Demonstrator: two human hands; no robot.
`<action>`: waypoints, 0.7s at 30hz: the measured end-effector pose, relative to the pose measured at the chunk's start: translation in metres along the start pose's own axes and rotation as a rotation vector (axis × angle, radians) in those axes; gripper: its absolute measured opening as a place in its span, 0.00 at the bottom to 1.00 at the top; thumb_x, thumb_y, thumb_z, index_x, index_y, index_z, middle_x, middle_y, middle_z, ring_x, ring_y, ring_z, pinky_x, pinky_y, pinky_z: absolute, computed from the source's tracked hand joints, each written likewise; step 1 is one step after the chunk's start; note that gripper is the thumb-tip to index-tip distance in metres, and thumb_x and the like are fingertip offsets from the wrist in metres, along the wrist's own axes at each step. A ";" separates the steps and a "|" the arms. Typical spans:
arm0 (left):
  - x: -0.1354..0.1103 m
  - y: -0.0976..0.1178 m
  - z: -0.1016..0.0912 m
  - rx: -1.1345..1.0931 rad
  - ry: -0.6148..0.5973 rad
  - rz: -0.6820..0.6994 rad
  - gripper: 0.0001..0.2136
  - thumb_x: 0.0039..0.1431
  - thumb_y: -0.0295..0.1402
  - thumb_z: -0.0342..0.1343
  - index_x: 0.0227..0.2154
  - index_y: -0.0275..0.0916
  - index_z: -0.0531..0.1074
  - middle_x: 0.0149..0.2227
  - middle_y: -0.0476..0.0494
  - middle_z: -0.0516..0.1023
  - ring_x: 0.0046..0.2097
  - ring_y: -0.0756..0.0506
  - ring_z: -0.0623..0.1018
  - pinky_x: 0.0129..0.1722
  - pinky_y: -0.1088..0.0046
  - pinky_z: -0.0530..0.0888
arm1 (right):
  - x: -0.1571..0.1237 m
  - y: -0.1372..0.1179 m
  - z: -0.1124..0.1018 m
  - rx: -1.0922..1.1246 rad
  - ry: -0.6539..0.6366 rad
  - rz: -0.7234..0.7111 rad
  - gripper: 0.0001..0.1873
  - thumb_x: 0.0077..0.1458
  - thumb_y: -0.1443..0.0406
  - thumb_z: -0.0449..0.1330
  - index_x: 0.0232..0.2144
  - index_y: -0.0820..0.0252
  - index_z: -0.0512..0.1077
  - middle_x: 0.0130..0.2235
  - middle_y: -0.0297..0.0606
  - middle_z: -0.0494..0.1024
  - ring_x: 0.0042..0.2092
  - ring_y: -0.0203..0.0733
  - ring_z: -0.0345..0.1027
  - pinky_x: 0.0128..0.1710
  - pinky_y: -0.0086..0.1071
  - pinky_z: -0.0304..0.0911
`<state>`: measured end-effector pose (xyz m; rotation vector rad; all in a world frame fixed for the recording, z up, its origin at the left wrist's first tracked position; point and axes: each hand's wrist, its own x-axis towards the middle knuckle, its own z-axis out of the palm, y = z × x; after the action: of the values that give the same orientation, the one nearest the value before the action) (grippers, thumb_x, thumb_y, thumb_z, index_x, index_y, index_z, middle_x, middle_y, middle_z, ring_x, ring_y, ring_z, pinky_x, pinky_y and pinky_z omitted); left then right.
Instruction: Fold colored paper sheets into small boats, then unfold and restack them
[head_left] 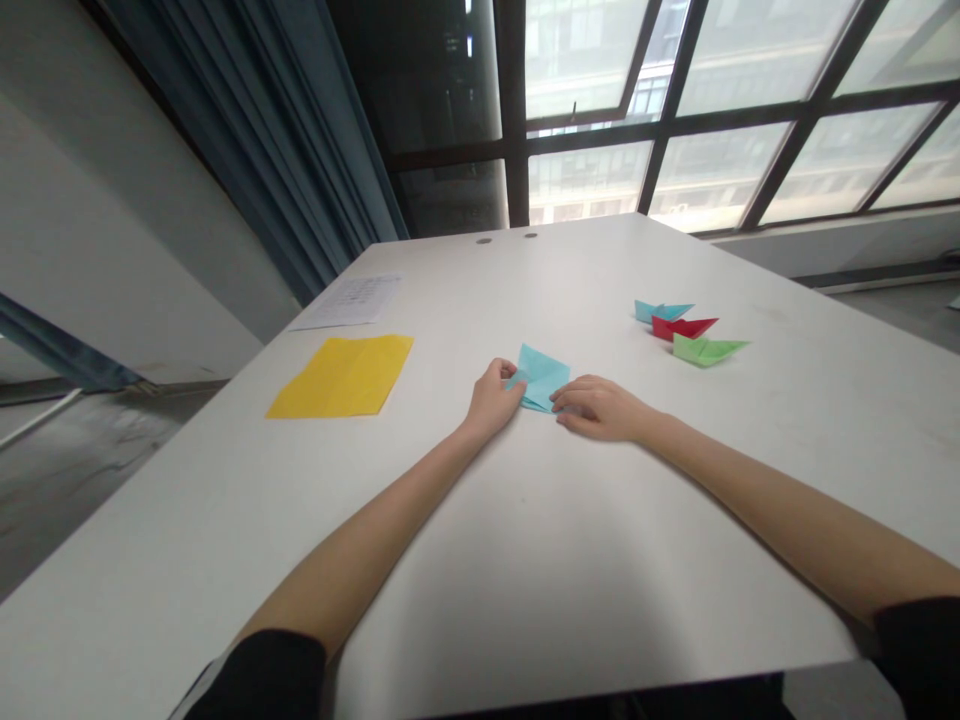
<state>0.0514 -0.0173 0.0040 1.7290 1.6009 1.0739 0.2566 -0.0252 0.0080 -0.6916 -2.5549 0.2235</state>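
Note:
A light blue folded paper (541,373) lies on the white table (525,560) near its middle. My left hand (493,398) pinches the paper's left corner with closed fingers. My right hand (598,408) has its fingers pressed together on the paper's right lower edge, holding it against the table. Both forearms stretch forward across the table from the near edge.
A yellow sheet of paper (345,376) lies to the left, with a white printed sheet (350,301) beyond it. Three folded paper boats sit to the right: teal (660,311), red (681,327), green (705,349). Blue curtains and large windows stand behind the table.

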 end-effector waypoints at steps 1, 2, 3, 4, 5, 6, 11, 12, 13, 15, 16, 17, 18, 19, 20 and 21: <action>0.000 -0.001 0.001 -0.057 0.000 -0.019 0.11 0.45 0.28 0.55 0.34 0.39 0.65 0.31 0.49 0.74 0.31 0.50 0.72 0.33 0.73 0.68 | 0.000 0.000 0.000 -0.001 -0.002 0.005 0.09 0.53 0.64 0.52 0.35 0.58 0.71 0.39 0.39 0.76 0.41 0.41 0.69 0.44 0.36 0.60; 0.000 -0.002 0.002 -0.121 -0.004 -0.045 0.14 0.43 0.26 0.56 0.35 0.39 0.64 0.30 0.49 0.74 0.29 0.50 0.72 0.32 0.74 0.68 | 0.000 0.000 0.000 -0.002 -0.004 0.011 0.09 0.53 0.63 0.52 0.35 0.58 0.71 0.38 0.39 0.76 0.41 0.41 0.69 0.44 0.36 0.60; 0.000 -0.003 0.003 -0.188 -0.012 -0.079 0.16 0.42 0.25 0.57 0.37 0.39 0.63 0.29 0.50 0.74 0.28 0.51 0.72 0.30 0.74 0.69 | 0.000 0.000 0.001 -0.002 -0.005 0.018 0.10 0.54 0.63 0.52 0.35 0.57 0.71 0.38 0.39 0.76 0.40 0.41 0.69 0.44 0.36 0.60; 0.001 -0.003 0.004 -0.255 -0.020 -0.116 0.18 0.41 0.24 0.57 0.38 0.39 0.62 0.27 0.51 0.73 0.26 0.51 0.72 0.29 0.75 0.69 | 0.001 0.000 0.001 -0.005 0.003 0.031 0.10 0.54 0.63 0.51 0.34 0.57 0.71 0.37 0.39 0.76 0.40 0.41 0.69 0.43 0.36 0.60; 0.001 -0.003 0.005 -0.321 -0.029 -0.154 0.20 0.41 0.23 0.57 0.39 0.39 0.61 0.26 0.52 0.73 0.25 0.52 0.72 0.28 0.75 0.69 | 0.001 0.001 0.002 -0.011 0.016 0.050 0.10 0.55 0.63 0.51 0.33 0.58 0.71 0.37 0.40 0.76 0.40 0.41 0.68 0.43 0.37 0.60; 0.001 -0.002 0.005 -0.389 -0.036 -0.191 0.21 0.41 0.22 0.57 0.40 0.39 0.60 0.25 0.52 0.72 0.24 0.52 0.72 0.27 0.76 0.69 | 0.002 0.001 0.003 -0.022 0.040 0.078 0.10 0.55 0.62 0.51 0.32 0.58 0.71 0.36 0.40 0.76 0.40 0.41 0.68 0.43 0.37 0.60; 0.000 0.010 0.007 -0.708 -0.028 -0.292 0.20 0.42 0.19 0.56 0.40 0.37 0.59 0.26 0.50 0.73 0.26 0.52 0.73 0.29 0.75 0.71 | 0.002 0.008 0.011 -0.100 0.252 0.336 0.14 0.49 0.54 0.56 0.29 0.58 0.65 0.34 0.42 0.72 0.40 0.47 0.64 0.41 0.41 0.59; -0.001 0.012 0.006 -0.749 -0.022 -0.295 0.20 0.42 0.19 0.56 0.40 0.37 0.59 0.26 0.50 0.73 0.27 0.52 0.73 0.30 0.74 0.71 | 0.002 0.010 0.013 -0.097 0.298 0.407 0.17 0.47 0.52 0.57 0.31 0.58 0.64 0.35 0.42 0.71 0.40 0.48 0.63 0.40 0.41 0.59; -0.001 0.014 0.006 -0.781 -0.016 -0.296 0.19 0.43 0.20 0.56 0.39 0.37 0.59 0.27 0.50 0.73 0.27 0.52 0.73 0.30 0.74 0.71 | 0.002 0.011 0.015 -0.074 0.339 0.473 0.20 0.45 0.51 0.58 0.33 0.58 0.62 0.36 0.43 0.70 0.39 0.48 0.63 0.39 0.41 0.60; -0.002 0.017 0.006 -0.831 -0.010 -0.297 0.19 0.43 0.20 0.56 0.38 0.37 0.60 0.28 0.50 0.73 0.28 0.52 0.74 0.31 0.74 0.71 | 0.003 0.012 0.019 0.061 0.396 0.572 0.25 0.42 0.50 0.60 0.37 0.58 0.58 0.37 0.42 0.70 0.38 0.46 0.64 0.35 0.40 0.61; -0.002 0.018 0.005 -0.854 -0.012 -0.295 0.18 0.43 0.20 0.57 0.38 0.37 0.60 0.28 0.50 0.73 0.29 0.52 0.74 0.32 0.73 0.72 | 0.004 0.012 0.020 0.178 0.406 0.605 0.27 0.42 0.50 0.60 0.39 0.57 0.55 0.36 0.40 0.70 0.36 0.44 0.64 0.33 0.38 0.61; -0.002 0.018 0.005 -0.874 -0.016 -0.290 0.18 0.43 0.20 0.56 0.37 0.37 0.60 0.29 0.49 0.74 0.30 0.52 0.74 0.33 0.73 0.72 | 0.006 0.011 0.020 0.315 0.412 0.632 0.28 0.42 0.51 0.60 0.40 0.56 0.53 0.34 0.37 0.71 0.33 0.41 0.64 0.30 0.35 0.61; -0.003 0.019 0.006 -0.891 -0.022 -0.284 0.17 0.43 0.20 0.56 0.37 0.37 0.60 0.30 0.49 0.74 0.31 0.52 0.74 0.34 0.73 0.72 | 0.007 0.010 0.020 0.460 0.416 0.657 0.29 0.42 0.52 0.60 0.41 0.55 0.51 0.31 0.33 0.71 0.29 0.38 0.64 0.27 0.32 0.60; -0.003 0.019 0.006 -0.902 -0.029 -0.278 0.17 0.43 0.20 0.56 0.36 0.37 0.60 0.31 0.48 0.74 0.31 0.52 0.75 0.35 0.73 0.72 | 0.009 0.010 0.019 0.596 0.420 0.679 0.30 0.41 0.52 0.60 0.41 0.54 0.50 0.28 0.30 0.70 0.26 0.36 0.62 0.25 0.30 0.59; -0.003 0.019 0.006 -0.905 -0.035 -0.273 0.16 0.43 0.20 0.56 0.36 0.37 0.61 0.31 0.48 0.74 0.32 0.51 0.75 0.35 0.72 0.72 | 0.011 0.009 0.018 0.714 0.424 0.700 0.30 0.41 0.53 0.61 0.41 0.54 0.51 0.26 0.27 0.70 0.23 0.34 0.61 0.23 0.29 0.57; -0.003 0.018 0.006 -0.897 -0.037 -0.269 0.17 0.42 0.20 0.56 0.36 0.37 0.61 0.31 0.47 0.74 0.32 0.51 0.75 0.36 0.72 0.72 | 0.013 0.009 0.017 0.805 0.429 0.717 0.29 0.39 0.54 0.62 0.40 0.54 0.52 0.24 0.26 0.69 0.22 0.33 0.59 0.22 0.28 0.56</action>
<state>0.0668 -0.0220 0.0152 0.8993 1.0196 1.3216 0.2427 -0.0114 -0.0042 -1.1154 -1.5152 1.1173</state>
